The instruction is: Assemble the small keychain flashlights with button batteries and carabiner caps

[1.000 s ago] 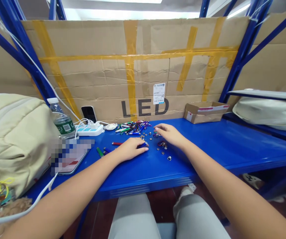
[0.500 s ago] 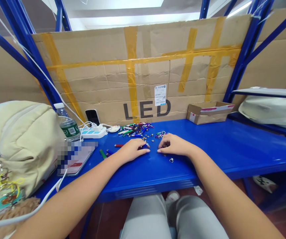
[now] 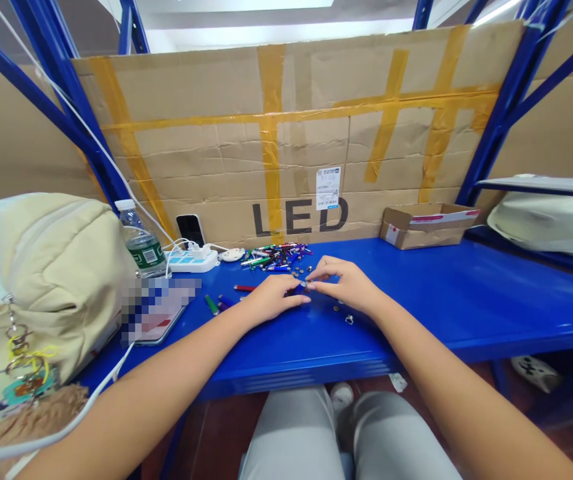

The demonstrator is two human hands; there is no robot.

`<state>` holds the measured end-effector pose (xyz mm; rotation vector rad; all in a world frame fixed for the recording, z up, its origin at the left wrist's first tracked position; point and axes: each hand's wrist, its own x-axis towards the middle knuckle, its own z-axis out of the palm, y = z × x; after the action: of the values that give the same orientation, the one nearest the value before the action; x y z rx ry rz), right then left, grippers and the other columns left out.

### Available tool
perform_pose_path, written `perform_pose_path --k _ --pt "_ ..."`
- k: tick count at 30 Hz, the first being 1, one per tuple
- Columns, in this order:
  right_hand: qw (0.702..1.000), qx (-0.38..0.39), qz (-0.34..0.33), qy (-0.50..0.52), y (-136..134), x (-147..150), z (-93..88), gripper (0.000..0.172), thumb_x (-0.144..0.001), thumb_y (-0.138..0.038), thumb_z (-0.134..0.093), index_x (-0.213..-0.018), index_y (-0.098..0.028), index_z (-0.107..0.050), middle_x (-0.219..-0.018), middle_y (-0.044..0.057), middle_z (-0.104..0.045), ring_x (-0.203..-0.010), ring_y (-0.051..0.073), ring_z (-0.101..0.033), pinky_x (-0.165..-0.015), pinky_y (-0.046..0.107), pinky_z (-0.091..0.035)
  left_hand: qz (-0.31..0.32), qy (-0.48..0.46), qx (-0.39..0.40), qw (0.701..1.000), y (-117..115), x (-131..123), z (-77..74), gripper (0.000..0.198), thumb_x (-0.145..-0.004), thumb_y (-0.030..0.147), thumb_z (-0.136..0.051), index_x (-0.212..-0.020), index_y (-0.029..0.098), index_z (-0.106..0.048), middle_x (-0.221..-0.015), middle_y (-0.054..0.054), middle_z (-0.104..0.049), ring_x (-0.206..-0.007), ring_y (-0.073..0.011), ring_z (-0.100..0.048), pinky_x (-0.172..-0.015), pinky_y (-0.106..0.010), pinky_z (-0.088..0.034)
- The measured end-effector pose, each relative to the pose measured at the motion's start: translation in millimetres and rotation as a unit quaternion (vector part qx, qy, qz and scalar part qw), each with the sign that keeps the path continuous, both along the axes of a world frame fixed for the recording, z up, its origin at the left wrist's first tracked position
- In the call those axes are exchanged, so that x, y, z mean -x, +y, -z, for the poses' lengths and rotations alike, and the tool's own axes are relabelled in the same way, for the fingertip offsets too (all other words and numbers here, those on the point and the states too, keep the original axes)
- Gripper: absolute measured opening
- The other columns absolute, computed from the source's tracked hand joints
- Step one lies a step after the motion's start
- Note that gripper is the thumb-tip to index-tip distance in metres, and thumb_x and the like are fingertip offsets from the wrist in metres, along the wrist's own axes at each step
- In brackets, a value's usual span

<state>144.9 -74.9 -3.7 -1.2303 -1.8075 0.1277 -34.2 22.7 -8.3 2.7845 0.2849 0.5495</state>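
Observation:
My left hand (image 3: 275, 297) is closed round a small blue metal tube (image 3: 299, 288), most of it hidden by the fingers. The fingertips of my right hand (image 3: 345, 284) are pinched together at the tube's right end; what they hold there is too small to make out. Beyond the hands lies a pile of coloured metal tubes (image 3: 279, 256), with several small round discs (image 3: 297, 272) in front of it. A silver metal clip (image 3: 349, 319) rests near my right wrist. To the left of my left hand lie a green tube (image 3: 211, 305) and a red tube (image 3: 244, 288).
On the left are a cream bag (image 3: 61, 267), a water bottle (image 3: 141, 243), a tablet-like device (image 3: 169, 310) and a white power strip (image 3: 194, 259) with cables. An open cardboard box (image 3: 429, 228) stands at the back right. A cardboard wall (image 3: 216, 167) closes off the blue table (image 3: 416, 300).
My right hand has moved left and up from the table to the tube's end, and its fingertips now meet my left hand. The view has shifted slightly.

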Motion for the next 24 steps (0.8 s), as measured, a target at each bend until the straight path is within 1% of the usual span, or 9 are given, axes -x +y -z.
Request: perform_pose_path --k 3,6,8,11,14,16,19,21,24 --pt "1.0 0.003 0.002 0.018 0.1 3.2 0.1 0.014 -0.076 -0.028 -0.068 -0.084 -0.018 -0.074 -0.075 0.003 -0.06 -0.071 0.015 -0.056 -0.068 0.029 -0.045 -0.005 -0.002 0.008 1.0 -3.0 -1.1 -0.8 0.025 -0.085 0.031 -0.061 -0.1 0.012 -0.067 -0.094 -0.008 -0.07 -0.089 -0.0213 -0.063 -0.079 -0.029 -0.045" --pt "1.0 0.01 -0.006 0.019 0.7 4.4 0.7 0.014 -0.076 -0.029 -0.068 -0.084 -0.019 -0.074 -0.073 0.002 -0.06 -0.068 0.014 -0.054 -0.067 0.029 -0.044 -0.009 0.001 -0.009 1.0 -3.0 -2.1 0.4 0.021 -0.084 0.034 -0.062 -0.082 0.013 -0.066 -0.08 -0.004 -0.068 -0.078 -0.0181 -0.061 -0.071 -0.026 -0.043" --pt "1.0 0.018 -0.019 0.01 1.6 5.4 1.7 0.015 -0.076 -0.03 -0.068 -0.084 -0.019 -0.074 -0.073 0.002 -0.06 -0.069 0.014 -0.054 -0.066 0.028 -0.044 -0.016 0.0 -0.022 1.0 -2.3 -2.5 1.7 0.026 -0.083 0.036 -0.063 -0.071 0.013 -0.062 -0.071 -0.002 -0.064 -0.07 -0.0157 -0.059 -0.066 -0.024 -0.04" --pt "0.999 0.033 -0.025 -0.004 2.5 7.2 3.1 0.017 -0.077 -0.031 -0.067 -0.086 -0.019 -0.074 -0.071 0.001 -0.058 -0.069 0.014 -0.053 -0.066 0.028 -0.043 -0.025 0.001 -0.025 0.999 -1.8 -2.5 2.9 0.031 -0.083 0.037 -0.062 -0.065 0.013 -0.059 -0.066 -0.001 -0.061 -0.066 -0.0142 -0.056 -0.062 -0.023 -0.038" --pt "0.998 0.059 -0.012 0.002 0.0 4.8 1.6 0.027 -0.074 -0.033 -0.067 -0.097 -0.019 -0.071 -0.072 0.001 -0.059 -0.07 0.014 -0.054 -0.067 0.028 -0.044 -0.025 0.006 -0.012 1.0 -1.4 -1.7 3.1 0.029 -0.084 0.038 -0.061 -0.069 0.013 -0.063 -0.072 -0.003 -0.065 -0.069 -0.0158 -0.059 -0.064 -0.024 -0.04" --pt "0.995 0.091 0.022 0.021 -4.6 -1.9 -1.2 0.036 -0.073 -0.037 -0.068 -0.104 -0.018 -0.067 -0.074 0.0 -0.06 -0.069 0.014 -0.054 -0.066 0.028 -0.044 -0.017 0.001 0.011 1.0 -0.8 -0.9 2.8 0.023 -0.084 0.036 -0.062 -0.08 0.013 -0.067 -0.083 -0.005 -0.07 -0.079 -0.0178 -0.062 -0.071 -0.025 -0.043" --pt "0.982 0.177 0.058 0.02 -14.5 -18.0 -5.8 0.039 -0.071 -0.045 -0.067 -0.097 -0.016 -0.068 -0.069 0.0 -0.058 -0.064 0.014 -0.053 -0.061 0.027 -0.042 -0.012 -0.008 0.04 0.999 0.5 0.7 2.0 0.021 -0.083 0.032 -0.064 -0.095 0.016 -0.069 -0.098 -0.005 -0.071 -0.093 -0.019 -0.064 -0.083 -0.025 -0.044" --pt "0.971 0.232 0.051 -0.003 -20.4 -28.3 -7.4 0.037 -0.07 -0.047 -0.068 -0.091 -0.016 -0.07 -0.067 0.0 -0.058 -0.064 0.014 -0.053 -0.061 0.027 -0.041 -0.018 -0.005 0.044 0.999 0.9 1.6 1.3 0.022 -0.083 0.031 -0.064 -0.098 0.016 -0.069 -0.1 -0.005 -0.072 -0.097 -0.019 -0.064 -0.086 -0.026 -0.044" --pt "0.956 0.285 0.051 -0.045 -24.4 -36.0 -7.1 0.038 -0.066 -0.047 -0.071 -0.089 -0.017 -0.073 -0.064 -0.001 -0.056 -0.062 0.013 -0.05 -0.06 0.026 -0.039 -0.023 0.0 0.047 0.999 0.2 2.6 -0.2 0.022 -0.083 0.031 -0.064 -0.098 0.015 -0.07 -0.102 -0.006 -0.071 -0.098 -0.0188 -0.064 -0.087 -0.025 -0.044"
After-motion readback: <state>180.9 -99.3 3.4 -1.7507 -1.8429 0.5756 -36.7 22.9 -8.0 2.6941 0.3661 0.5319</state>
